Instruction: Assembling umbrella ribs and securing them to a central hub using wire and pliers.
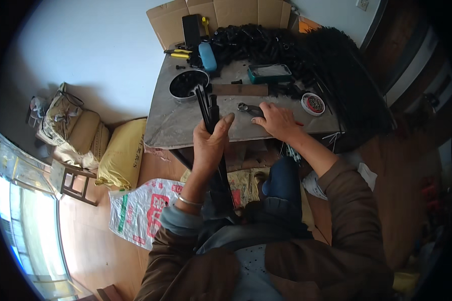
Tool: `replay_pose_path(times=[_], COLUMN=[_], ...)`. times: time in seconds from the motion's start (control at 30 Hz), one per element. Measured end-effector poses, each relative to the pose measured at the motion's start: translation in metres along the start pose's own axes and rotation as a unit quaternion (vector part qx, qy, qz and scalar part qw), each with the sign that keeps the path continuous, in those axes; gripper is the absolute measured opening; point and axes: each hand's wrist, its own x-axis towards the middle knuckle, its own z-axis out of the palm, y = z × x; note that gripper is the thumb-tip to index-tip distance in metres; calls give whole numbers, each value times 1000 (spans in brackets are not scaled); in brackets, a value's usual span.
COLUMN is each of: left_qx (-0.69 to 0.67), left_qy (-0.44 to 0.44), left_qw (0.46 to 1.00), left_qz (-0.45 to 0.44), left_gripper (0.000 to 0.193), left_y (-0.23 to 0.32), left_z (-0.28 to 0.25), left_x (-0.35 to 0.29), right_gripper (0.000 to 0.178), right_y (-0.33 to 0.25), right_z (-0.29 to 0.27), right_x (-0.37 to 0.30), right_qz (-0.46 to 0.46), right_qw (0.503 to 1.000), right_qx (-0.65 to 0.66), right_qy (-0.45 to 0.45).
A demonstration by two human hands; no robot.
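Observation:
Upright in the middle of the view, my left hand [211, 143] is closed round a bundle of thin black rods [206, 106], thumb pressed against them. One rod has a thicker black sleeve at its top, and their lower ends run down toward my lap. On the grey table, my right hand [278, 121] is curled over a pair of pincers [244, 107]; the metal jaws point left and a bit of red handle shows beyond the palm. A flat wooden strip [240, 90] lies just past both hands. Beside the rod tops stands a bowl of small black parts [188, 98].
Black tubular parts [256, 42] are heaped at the back, before a cardboard screen [236, 12]. A long black rod bundle [341, 75] covers the right side. Also on the table are a green tin [269, 80], a round tub of small metal pieces [313, 111] and yellow-handled pliers [180, 55].

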Motion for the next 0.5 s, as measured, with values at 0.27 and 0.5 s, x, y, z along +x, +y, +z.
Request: replay_pose_path(times=[0.27, 0.5], left_qx=[41, -337], left_qy=[-8, 67], left_qw=[970, 931], left_qz=[239, 119], left_gripper=[38, 47], left_y=[146, 107], left_z=[-32, -92], left_x=[19, 27], right_gripper=[22, 56], right_y=[-40, -97], right_z=[-8, -11], right_x=[-38, -150], right_qz=[-118, 103], right_qw=[959, 428], right_qx=[210, 861], right_qy=[152, -255])
